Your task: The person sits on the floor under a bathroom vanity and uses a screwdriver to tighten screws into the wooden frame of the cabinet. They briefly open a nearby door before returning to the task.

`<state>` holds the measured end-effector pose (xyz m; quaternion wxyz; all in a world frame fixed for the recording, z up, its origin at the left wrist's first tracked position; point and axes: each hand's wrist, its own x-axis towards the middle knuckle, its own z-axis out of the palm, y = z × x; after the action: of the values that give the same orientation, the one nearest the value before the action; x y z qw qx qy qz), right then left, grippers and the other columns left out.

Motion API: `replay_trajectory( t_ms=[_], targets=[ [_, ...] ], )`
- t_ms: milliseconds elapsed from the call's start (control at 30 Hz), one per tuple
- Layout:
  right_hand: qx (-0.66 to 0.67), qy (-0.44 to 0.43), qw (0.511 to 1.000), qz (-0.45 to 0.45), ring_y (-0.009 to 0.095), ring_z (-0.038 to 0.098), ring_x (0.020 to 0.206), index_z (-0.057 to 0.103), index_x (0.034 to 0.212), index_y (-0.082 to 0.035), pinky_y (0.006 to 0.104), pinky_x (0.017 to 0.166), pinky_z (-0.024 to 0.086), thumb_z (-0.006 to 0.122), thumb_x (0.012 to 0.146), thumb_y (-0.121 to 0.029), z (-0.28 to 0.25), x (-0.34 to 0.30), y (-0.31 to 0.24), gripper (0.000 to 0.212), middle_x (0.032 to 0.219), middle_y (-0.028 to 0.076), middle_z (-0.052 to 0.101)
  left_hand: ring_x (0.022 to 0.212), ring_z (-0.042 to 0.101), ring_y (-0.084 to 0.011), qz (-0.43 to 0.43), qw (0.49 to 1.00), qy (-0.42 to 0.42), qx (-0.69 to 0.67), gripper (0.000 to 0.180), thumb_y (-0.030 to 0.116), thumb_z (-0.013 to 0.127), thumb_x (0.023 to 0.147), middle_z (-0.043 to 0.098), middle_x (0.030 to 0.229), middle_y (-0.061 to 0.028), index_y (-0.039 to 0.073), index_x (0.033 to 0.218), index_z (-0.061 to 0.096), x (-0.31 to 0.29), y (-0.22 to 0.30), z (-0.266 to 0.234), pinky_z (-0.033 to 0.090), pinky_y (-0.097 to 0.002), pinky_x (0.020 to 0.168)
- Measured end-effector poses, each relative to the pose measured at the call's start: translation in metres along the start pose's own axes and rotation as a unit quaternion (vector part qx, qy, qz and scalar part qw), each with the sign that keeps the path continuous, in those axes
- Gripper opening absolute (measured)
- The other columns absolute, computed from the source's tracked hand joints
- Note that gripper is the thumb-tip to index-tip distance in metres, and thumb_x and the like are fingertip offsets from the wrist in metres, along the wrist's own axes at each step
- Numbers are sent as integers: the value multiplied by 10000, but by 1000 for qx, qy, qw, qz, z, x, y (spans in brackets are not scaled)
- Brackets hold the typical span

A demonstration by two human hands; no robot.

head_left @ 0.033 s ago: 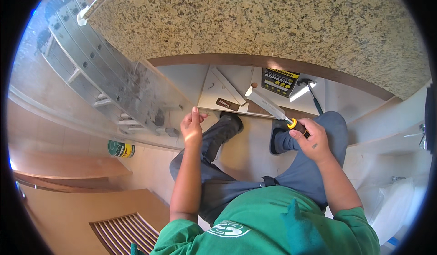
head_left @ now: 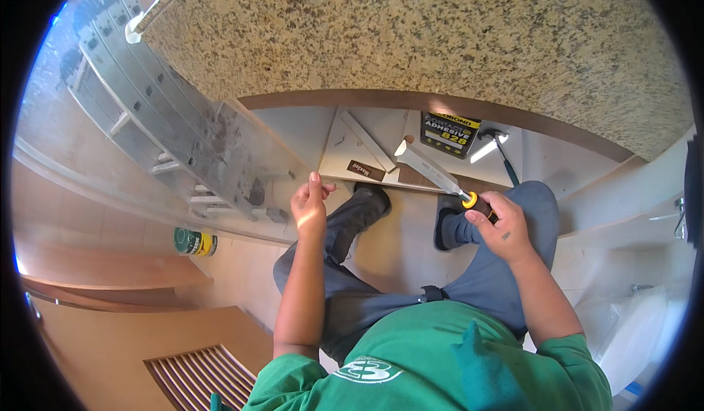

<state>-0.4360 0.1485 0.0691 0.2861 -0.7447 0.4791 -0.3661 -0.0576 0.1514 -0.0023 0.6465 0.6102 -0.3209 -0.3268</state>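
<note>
My right hand is closed around the dark handle with a yellow collar of a chisel. Its broad metal blade points up and to the left, above the cabinet's front edge. My left hand is raised near the cabinet's left side, thumb up and fingers curled; whether anything small lies between them is hidden. Below the counter, inside the cabinet, a pale wooden strip lies slantwise beside a small brown printed piece. Farther right stand a black and yellow adhesive can and a hammer.
A speckled stone countertop overhangs the cabinet. On the left, behind a clear panel, leans a metal ladder. A green and yellow can lies on the floor. A slatted wooden door is at lower left, with clear plastic at lower right.
</note>
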Motion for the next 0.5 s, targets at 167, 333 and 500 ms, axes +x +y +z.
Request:
replay_trajectory(
  t_ms=[167,333,500],
  targets=[
    [4,14,1000,0,378,651,829,655,1030,8,409,727,520,801,829,-300,-3,-1,2,395,901,180,668,711,624,-123,51,998,-23,19,447,330,599,1024,632,684,-63,23,699,580,-19,60,20,436,-275,647],
    [-22,22,999,-34,392,661,840,656,1044,-24,428,723,534,765,860,-372,-3,3,3,408,947,197,682,642,609,-141,84,996,-22,19,382,240,582,1030,567,626,-45,17,719,583,-29,87,27,464,-277,622],
    [-32,-1,999,-1,385,661,808,641,1105,-24,437,705,529,706,899,-438,-11,0,10,467,953,190,692,663,610,-137,44,997,-66,-13,272,190,587,1020,617,684,-60,-15,848,639,-33,16,23,486,-269,657]
  ],
)
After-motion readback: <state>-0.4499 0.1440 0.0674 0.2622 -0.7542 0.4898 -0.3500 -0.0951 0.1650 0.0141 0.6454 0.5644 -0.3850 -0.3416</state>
